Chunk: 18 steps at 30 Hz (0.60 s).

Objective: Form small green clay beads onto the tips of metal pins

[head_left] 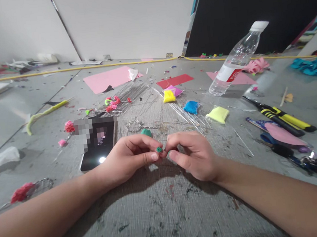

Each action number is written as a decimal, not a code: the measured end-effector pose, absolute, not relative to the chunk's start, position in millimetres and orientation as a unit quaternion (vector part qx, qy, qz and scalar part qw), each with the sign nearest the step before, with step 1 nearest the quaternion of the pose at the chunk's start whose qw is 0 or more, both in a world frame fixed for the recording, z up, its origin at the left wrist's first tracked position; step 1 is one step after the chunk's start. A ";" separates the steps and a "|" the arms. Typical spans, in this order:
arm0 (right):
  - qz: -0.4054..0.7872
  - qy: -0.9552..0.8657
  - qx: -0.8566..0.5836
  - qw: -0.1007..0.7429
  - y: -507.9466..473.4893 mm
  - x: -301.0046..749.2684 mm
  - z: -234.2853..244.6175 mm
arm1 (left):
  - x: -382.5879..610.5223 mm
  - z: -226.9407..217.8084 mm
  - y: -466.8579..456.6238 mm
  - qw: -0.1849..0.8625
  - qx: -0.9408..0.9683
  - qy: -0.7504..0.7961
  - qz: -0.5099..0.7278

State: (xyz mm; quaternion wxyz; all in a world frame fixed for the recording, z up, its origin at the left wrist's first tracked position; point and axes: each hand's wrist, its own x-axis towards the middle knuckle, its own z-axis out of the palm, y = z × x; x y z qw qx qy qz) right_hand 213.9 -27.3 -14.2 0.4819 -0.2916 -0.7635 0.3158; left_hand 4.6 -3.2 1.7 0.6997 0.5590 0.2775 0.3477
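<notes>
Between the thumb and index finger of my left hand (135, 155) is a small green clay rose (158, 149), its rolled face turned up. Close beside it, almost touching, my right hand (194, 154) is closed in a pinch. A trace of green shows at the right thumb tip, too small to name. Behind my left fingers lies a larger green lump (146, 132), partly covered by the hand. A twisted wire piece (136, 126) rests just beyond it. Left of my left hand, a phone (100, 139) lies on the table.
Thin wires (184, 112) and clay packets in yellow (169, 96), blue (191, 107) and pale yellow (218, 114) lie ahead. A tilted-looking water bottle (233, 63) stands at back right. Yellow-black pliers (282, 115) lie at right. Pink clay roses on wire (114, 103) lie at left.
</notes>
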 end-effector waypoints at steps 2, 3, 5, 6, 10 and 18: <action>0.315 -0.765 -0.292 0.481 -27.7 213.8 -14.4 | 5.0 2.1 -3.0 0.698 0.561 0.275 0.349; 0.313 -0.765 -0.292 0.482 -28.0 213.7 -14.2 | 5.3 2.5 -3.1 0.698 0.562 0.276 0.349; 0.308 -0.766 -0.293 0.482 -28.5 213.4 -13.4 | 5.7 3.7 -3.4 0.696 0.563 0.282 0.344; 0.304 -0.767 -0.294 0.482 -28.7 213.1 -13.0 | 5.8 4.3 -3.5 0.695 0.564 0.285 0.342; 0.295 -0.769 -0.299 0.482 -29.0 212.0 -11.8 | 5.6 5.4 -3.9 0.694 0.565 0.296 0.336; 0.283 -0.776 -0.285 0.487 -32.8 210.0 -8.7 | 5.5 6.5 -3.5 0.695 0.568 0.299 0.323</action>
